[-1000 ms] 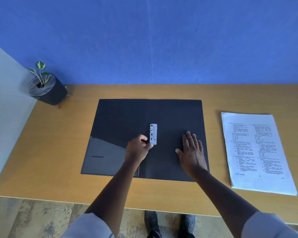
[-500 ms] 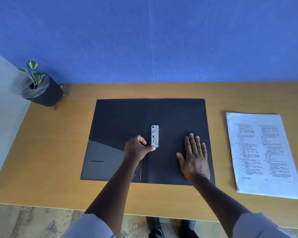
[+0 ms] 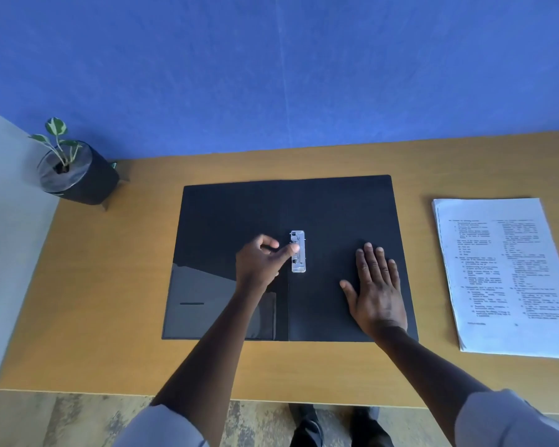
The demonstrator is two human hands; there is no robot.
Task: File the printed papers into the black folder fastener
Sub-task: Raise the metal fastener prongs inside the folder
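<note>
We press the right hand (image 3: 376, 290) flat, fingers spread, on the open folder (image 3: 336, 208) to steady it. Our left hand (image 3: 260, 264) fingers the fastener (image 3: 298, 251) at center, gripping nothing. Papers (image 3: 504, 275) wait at 3 o'clock.

- We cannot read the print on the printed papers (image 3: 504, 272), right of the black folder (image 3: 333, 208): too small and blurred; their lower right corner runs off the frame
- Our left hand (image 3: 260, 266) covers part of the metal fastener (image 3: 298, 251) at the folder's spine, so we cannot tell how its clip stands
- Our left forearm hides part of the folder's inner pocket (image 3: 200, 301)
- Our right hand (image 3: 376, 291) hides the folder beneath its palm
- Below the folder, the shoes (image 3: 307, 427) are cut by the bottom edge
</note>
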